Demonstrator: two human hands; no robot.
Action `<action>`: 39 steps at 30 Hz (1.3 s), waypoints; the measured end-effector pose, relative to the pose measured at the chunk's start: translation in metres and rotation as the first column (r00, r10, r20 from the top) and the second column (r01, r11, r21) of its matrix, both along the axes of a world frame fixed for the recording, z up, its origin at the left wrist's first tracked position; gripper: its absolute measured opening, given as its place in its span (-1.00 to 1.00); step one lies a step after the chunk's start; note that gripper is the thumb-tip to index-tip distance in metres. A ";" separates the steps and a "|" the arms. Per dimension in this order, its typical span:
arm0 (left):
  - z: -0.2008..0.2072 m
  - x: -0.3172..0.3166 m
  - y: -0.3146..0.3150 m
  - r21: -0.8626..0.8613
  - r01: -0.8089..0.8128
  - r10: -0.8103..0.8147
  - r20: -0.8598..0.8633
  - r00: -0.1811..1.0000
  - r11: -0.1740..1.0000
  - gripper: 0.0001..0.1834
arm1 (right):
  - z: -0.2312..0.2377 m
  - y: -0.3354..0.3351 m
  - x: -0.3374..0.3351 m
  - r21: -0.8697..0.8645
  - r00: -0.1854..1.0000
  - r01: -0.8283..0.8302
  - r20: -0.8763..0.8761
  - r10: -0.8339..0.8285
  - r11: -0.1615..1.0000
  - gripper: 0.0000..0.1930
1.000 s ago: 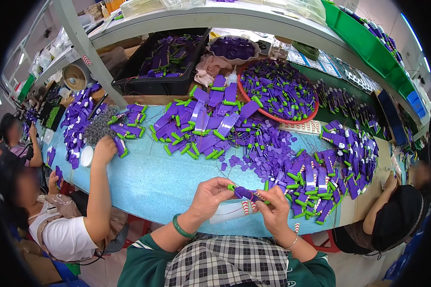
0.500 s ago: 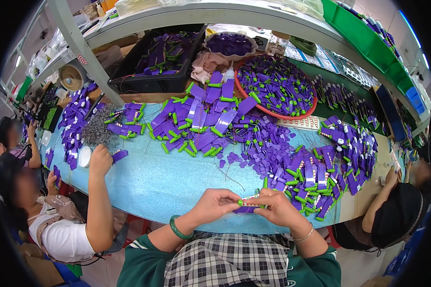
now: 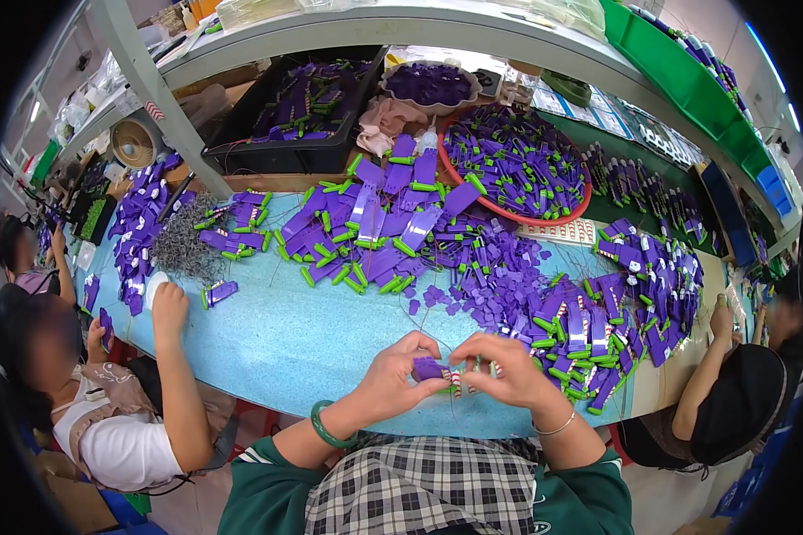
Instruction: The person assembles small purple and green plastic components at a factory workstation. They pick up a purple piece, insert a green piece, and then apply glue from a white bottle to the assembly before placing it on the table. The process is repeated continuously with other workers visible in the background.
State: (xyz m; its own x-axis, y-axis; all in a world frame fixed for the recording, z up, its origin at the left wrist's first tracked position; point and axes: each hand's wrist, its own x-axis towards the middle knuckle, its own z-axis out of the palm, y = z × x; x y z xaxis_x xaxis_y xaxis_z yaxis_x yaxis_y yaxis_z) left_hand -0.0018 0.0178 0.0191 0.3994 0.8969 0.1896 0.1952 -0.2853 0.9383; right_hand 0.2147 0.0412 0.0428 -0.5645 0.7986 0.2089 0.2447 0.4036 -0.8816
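My left hand [image 3: 391,374] pinches a flat purple plastic piece [image 3: 427,367] between thumb and fingers, above the near edge of the table. Beside it my right hand [image 3: 509,373] has thumb and forefinger bent together around a red-and-white striped strip [image 3: 456,383]. Part of that strip is hidden by the fingers, and where it joins the purple piece is unclear. A thin wire hangs below the hands. Right of them lies a heap of purple pieces with green ends [image 3: 580,334], some carrying striped strips.
Small purple parts [image 3: 500,285] spread across the blue tabletop [image 3: 277,321]. Behind stand a red-rimmed basket [image 3: 517,214] of purple-green pieces and a black tray [image 3: 277,159]. Tangled grey wire [image 3: 187,241] lies left. Co-workers sit at both sides; one's hand [image 3: 169,308] holds a white round item.
My hands have drawn slightly apart and up, the purple piece now in my left fingers and tilted. The left co-worker's hand has moved left to the white round item, leaving a purple piece behind.
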 end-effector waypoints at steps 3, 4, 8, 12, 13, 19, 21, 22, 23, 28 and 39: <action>0.010 -0.002 0.005 -0.017 0.061 -0.062 -0.058 0.996 0.998 -0.90 | 0.000 0.004 -0.010 0.143 0.985 -0.101 0.153 0.079 0.985 -0.89; 0.014 -0.011 0.008 -0.043 0.091 -0.095 -0.092 0.991 0.995 -0.91 | 0.000 0.011 -0.009 0.229 0.981 -0.065 0.195 0.020 0.971 -0.90; 0.022 -0.047 0.006 -0.268 -0.123 0.153 0.091 0.984 0.956 -0.90 | -0.016 0.049 -0.003 0.504 0.874 0.072 0.385 -0.298 0.861 -0.91; 0.029 -0.062 0.017 -0.155 -0.491 0.494 0.514 0.701 0.857 -0.86 | -0.030 0.063 -0.019 0.613 0.735 -0.020 0.545 -0.404 0.790 -0.89; 0.030 -0.063 0.019 -0.132 -0.547 0.507 0.597 0.622 0.827 -0.85 | -0.033 0.063 -0.025 0.624 0.720 -0.057 0.567 -0.401 0.780 -0.90; 0.023 -0.066 0.024 -0.050 -0.619 0.463 0.711 0.529 0.784 -0.81 | -0.054 0.066 -0.032 0.646 0.641 -0.178 0.648 -0.411 0.742 -0.91; 0.011 -0.061 0.025 -0.071 -0.592 0.501 0.618 0.606 0.803 -0.80 | -0.050 0.070 -0.020 0.630 0.689 -0.137 0.615 -0.384 0.764 -0.87; 0.005 -0.059 0.024 -0.081 -0.579 0.515 0.569 0.642 0.811 -0.79 | -0.043 0.068 -0.018 0.473 0.801 0.019 0.520 -0.297 0.881 -0.88; -0.002 -0.053 0.023 -0.111 -0.533 0.503 0.532 0.681 0.839 -0.79 | -0.032 0.062 -0.015 0.264 0.890 0.140 0.389 -0.238 0.954 -0.90; -0.027 -0.010 0.012 -0.420 -0.146 0.267 0.246 0.932 0.896 -0.84 | -0.021 0.022 -0.007 -0.600 0.938 -0.035 -0.295 -0.180 0.799 -0.92; -0.014 0.018 -0.005 0.022 0.000 0.003 -0.168 0.986 1.000 -0.85 | -0.021 -0.019 -0.019 -0.121 0.925 0.369 -0.049 -0.377 0.922 -0.88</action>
State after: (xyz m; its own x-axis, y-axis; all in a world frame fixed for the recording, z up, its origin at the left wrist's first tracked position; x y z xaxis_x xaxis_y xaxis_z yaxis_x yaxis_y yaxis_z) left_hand 0.0159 0.0129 0.0049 0.4259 0.8940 0.1393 0.3499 -0.3047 0.8859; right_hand 0.1952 0.0227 0.0223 -0.2087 0.9682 0.1382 0.2949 0.1970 -0.9350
